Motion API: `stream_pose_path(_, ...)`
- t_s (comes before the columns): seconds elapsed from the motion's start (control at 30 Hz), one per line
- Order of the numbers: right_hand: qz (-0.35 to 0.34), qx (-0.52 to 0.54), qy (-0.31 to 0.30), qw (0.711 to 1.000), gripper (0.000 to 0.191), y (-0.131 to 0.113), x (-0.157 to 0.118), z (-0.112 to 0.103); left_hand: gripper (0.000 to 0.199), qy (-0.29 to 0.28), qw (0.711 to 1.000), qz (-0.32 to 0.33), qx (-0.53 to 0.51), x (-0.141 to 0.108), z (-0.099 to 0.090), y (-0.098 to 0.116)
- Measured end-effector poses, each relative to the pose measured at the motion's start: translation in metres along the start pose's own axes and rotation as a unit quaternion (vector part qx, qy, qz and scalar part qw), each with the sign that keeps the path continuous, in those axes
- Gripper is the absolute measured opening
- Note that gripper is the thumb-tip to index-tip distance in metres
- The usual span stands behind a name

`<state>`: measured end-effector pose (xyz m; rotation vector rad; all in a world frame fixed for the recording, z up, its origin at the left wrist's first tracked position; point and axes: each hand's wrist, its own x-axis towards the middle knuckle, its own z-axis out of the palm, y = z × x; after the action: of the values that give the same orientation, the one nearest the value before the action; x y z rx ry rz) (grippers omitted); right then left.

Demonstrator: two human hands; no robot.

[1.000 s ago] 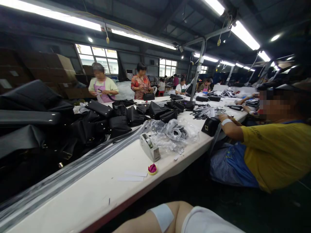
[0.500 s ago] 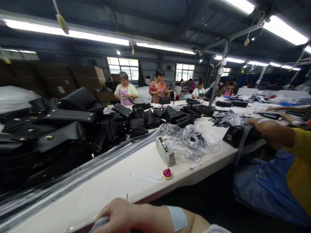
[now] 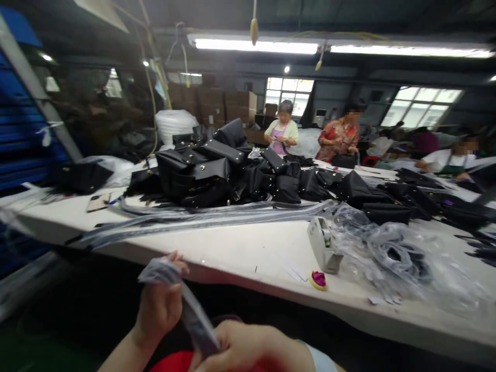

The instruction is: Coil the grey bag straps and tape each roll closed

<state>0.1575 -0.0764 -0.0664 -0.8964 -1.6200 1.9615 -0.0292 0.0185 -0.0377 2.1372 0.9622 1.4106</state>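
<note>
Below the table's front edge, my left hand (image 3: 159, 306) is closed around one end of a dark strap in clear plastic wrapping (image 3: 197, 315). The strap runs down to the right into my right hand (image 3: 236, 343), whose fingers are wrapped round its lower part. Some fingertips of both hands are hidden or blurred. On the table beyond lie several more plastic-wrapped straps (image 3: 209, 217), stretched along the front of a pile of black handbags (image 3: 201, 173).
A tape dispenser (image 3: 324, 247) stands on the white table (image 3: 248, 248), near a small yellow dish with magenta cloth (image 3: 318, 280). Crumpled clear plastic (image 3: 387, 258) lies to the right. A phone (image 3: 98, 202) lies at left. Co-workers stand across the table.
The view has swung left. My left hand has come into view, and the wrapped strap now shows stretched between both hands. The yellow-sleeved co-worker at right has left the view.
</note>
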Motion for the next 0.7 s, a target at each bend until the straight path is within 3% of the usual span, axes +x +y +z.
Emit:
stream_pose_path(0.03,-0.024,0.016,0.029,0.999,0.041,-0.004,-0.006,-0.007,0.05,-0.045,0.997,0.035,0.047,0.0,0.0,-0.003)
stream_pose_path(0.1,-0.052,0.014,0.128,0.99,0.046,-0.013,-0.014,-0.028,0.048,-0.169,0.981,0.024,0.096,-0.006,0.003,-0.003)
stream_pose_path(0.2,-0.055,-0.122,0.264,0.955,0.042,-0.02,-0.015,-0.058,0.05,-0.286,0.947,-0.144,0.023,-0.018,0.013,0.008)
stream_pose_path(0.27,-0.072,-0.229,0.296,0.925,0.033,-0.018,-0.012,-0.068,0.059,-0.324,0.892,-0.294,-0.115,-0.021,0.017,0.019)
stream_pose_path(0.37,-0.101,-0.286,0.28,0.911,0.029,-0.013,-0.008,-0.067,0.065,-0.32,0.771,-0.438,-0.334,-0.017,0.014,0.028)
stream_pose_path(0.5,-0.111,-0.271,0.285,0.913,0.042,-0.004,-0.001,-0.059,0.064,-0.276,0.657,-0.476,-0.516,-0.003,0.0,0.029)
stream_pose_path(0.6,-0.101,-0.243,0.295,0.919,0.043,0.005,0.005,-0.058,0.065,-0.242,0.625,-0.474,-0.571,0.01,-0.009,0.029)
stream_pose_path(0.7,-0.098,-0.257,0.332,0.902,0.032,0.011,0.01,-0.054,0.062,-0.176,0.636,-0.457,-0.597,0.025,-0.015,0.033)
